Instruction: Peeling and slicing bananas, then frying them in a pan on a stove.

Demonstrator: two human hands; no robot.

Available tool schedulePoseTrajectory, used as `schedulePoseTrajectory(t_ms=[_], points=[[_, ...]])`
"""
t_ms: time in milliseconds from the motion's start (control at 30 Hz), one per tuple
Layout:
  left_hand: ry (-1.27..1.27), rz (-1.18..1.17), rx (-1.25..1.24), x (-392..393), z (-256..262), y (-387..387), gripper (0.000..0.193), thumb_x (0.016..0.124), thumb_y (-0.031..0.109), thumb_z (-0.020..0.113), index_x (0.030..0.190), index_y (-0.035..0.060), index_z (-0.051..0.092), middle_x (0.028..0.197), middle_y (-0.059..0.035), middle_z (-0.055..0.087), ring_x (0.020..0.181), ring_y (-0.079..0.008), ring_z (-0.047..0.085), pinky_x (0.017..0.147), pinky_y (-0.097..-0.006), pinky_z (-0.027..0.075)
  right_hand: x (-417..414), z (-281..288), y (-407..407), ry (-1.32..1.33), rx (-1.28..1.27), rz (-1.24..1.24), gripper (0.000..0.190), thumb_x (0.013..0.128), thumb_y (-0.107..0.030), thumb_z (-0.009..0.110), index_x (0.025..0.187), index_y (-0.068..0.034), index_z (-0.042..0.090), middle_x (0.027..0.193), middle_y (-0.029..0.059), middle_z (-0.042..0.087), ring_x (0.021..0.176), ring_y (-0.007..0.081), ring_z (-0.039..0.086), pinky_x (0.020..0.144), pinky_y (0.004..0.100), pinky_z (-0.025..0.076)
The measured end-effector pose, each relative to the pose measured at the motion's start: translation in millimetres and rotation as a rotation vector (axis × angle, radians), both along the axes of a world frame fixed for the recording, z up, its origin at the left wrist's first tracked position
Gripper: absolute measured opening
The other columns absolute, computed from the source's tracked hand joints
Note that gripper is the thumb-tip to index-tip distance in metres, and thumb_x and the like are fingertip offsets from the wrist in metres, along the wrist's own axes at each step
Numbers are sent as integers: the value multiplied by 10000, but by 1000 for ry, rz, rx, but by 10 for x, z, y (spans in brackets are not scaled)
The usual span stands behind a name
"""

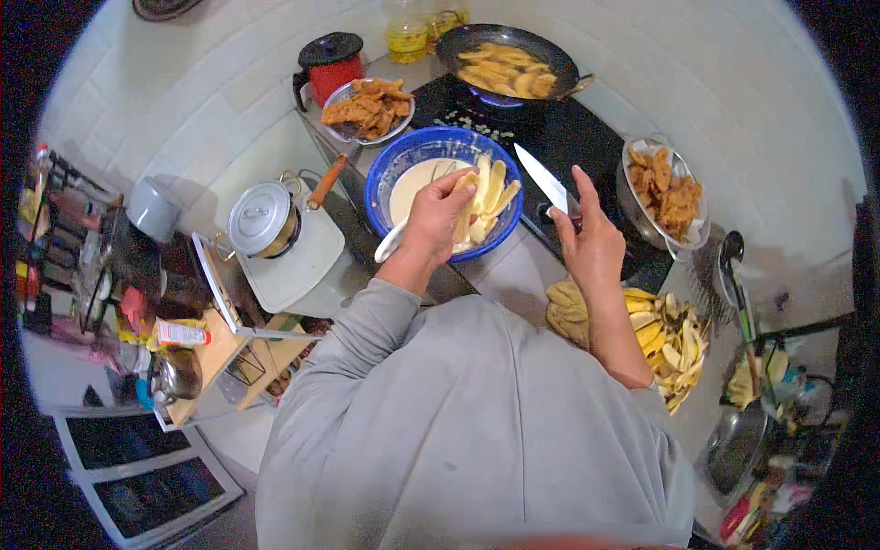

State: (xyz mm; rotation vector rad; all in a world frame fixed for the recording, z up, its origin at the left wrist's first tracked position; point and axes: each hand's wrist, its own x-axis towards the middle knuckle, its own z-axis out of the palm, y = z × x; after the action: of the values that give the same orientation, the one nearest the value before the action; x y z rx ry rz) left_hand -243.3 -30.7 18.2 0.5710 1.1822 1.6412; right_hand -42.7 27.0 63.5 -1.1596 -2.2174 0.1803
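Observation:
My left hand [438, 213] holds a piece of peeled banana [465, 206] over a blue plastic basin [375, 172]. Pale batter [411, 185] fills the basin's left part, and several banana slices [493, 185] lie at its right side. A white handle [392, 242] leans over the rim by my left wrist. To the right, my right hand [590, 237] grips a kitchen knife [543, 175], blade pointing up and left, index finger extended. Below that forearm lies a heap of bananas and peels [667, 344].
Banana slices fry in oil in a black wok [447, 58] over a lit blue flame. Fried pieces fill a bowl [410, 122] at left and a lined metal colander [636, 220] at right. A lidded pot [258, 216], red jug [333, 79] and oil bottle [405, 41] stand nearby.

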Motion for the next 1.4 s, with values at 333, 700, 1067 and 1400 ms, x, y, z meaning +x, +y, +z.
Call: schedulePoseTrajectory(t_ms=[333, 700, 1067, 1400], points=[[369, -24, 29, -33, 191, 342, 280, 802, 35, 577, 1080, 15, 605, 965, -62, 615, 826, -110, 560, 732, -228, 453, 531, 26, -207, 151, -124, -71, 588, 792, -290, 635, 1312, -189, 379, 809, 131, 635, 664, 292, 624, 564, 381, 481], [89, -203, -221, -277, 33, 891, 129, 810, 51, 455, 918, 40, 526, 816, -97, 584, 654, -253, 604, 604, -434, 532, 1178, -99, -440, 265, -189, -153, 595, 785, -285, 643, 1308, -176, 383, 964, 159, 624, 710, 303, 625, 628, 392, 483], [785, -87, -411, -670, -334, 1248, 500, 695, -36, 598, 1160, 101, 476, 827, -96, 591, 728, -198, 582, 535, -329, 479, 1462, -147, -514, 333, -127, -115, 565, 793, -248, 628, 1299, -169, 390, 1118, 154, 578, 812, 337, 614, 697, 396, 482], [1377, 108, -143, -639, -469, 1371, 293, 694, 69, 619, 982, 106, 579, 794, -130, 612, 735, -271, 597, 661, -353, 463, 1397, -113, -453, 267, -353, -166, 563, 794, -255, 629, 1297, -162, 394, 926, 160, 622, 710, 321, 611, 648, 393, 475]])
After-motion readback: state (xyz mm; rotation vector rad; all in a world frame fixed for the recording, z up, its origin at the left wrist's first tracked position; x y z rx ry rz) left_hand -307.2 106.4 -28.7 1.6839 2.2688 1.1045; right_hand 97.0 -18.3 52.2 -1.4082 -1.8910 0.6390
